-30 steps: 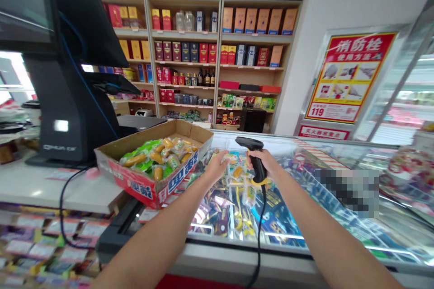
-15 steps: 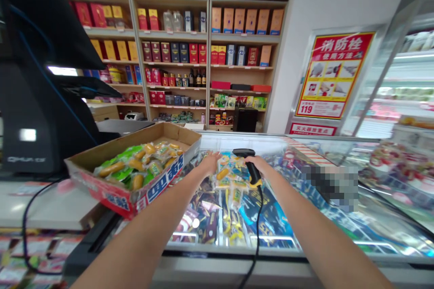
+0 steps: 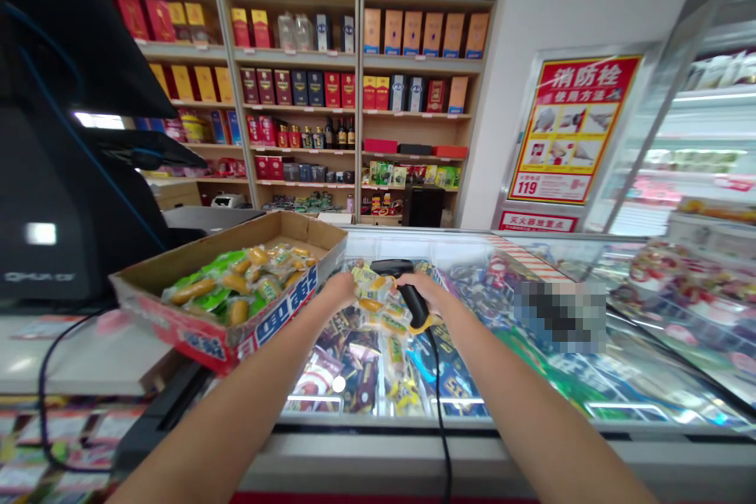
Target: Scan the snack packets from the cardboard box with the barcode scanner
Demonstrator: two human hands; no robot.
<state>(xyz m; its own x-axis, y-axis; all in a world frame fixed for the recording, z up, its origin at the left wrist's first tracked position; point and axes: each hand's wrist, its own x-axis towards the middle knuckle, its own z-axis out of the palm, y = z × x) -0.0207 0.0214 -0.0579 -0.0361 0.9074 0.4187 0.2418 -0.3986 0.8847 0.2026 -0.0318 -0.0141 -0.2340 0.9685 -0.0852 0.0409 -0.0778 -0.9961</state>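
In my right hand [image 3: 426,291] is a black barcode scanner [image 3: 412,301], its head pointing left over a cluster of clear packets with yellow sausage-like snacks [image 3: 378,305]. My left hand [image 3: 341,291] is closed at the left edge of these snack packets and seems to pinch one. The packets lie on the glass top of a chest freezer [image 3: 472,248]. From the scanner's yellow-trimmed handle a black cable [image 3: 440,402] runs down over the front edge. To the left, an open cardboard box [image 3: 177,331] holds more such packets on green wrapping.
A black checkout terminal [image 3: 64,134] stands at the far left. Colourful frozen goods [image 3: 331,378] show through the freezer glass. Shelves [image 3: 295,59] with boxed goods line the back wall, and a red fire-hydrant poster [image 3: 576,130] hangs on the right. A blurred-out item [image 3: 561,316] lies right.
My left hand has gone from spread fingers to closed at the packets' edge. The scanner in my right hand has moved left, over the packets.
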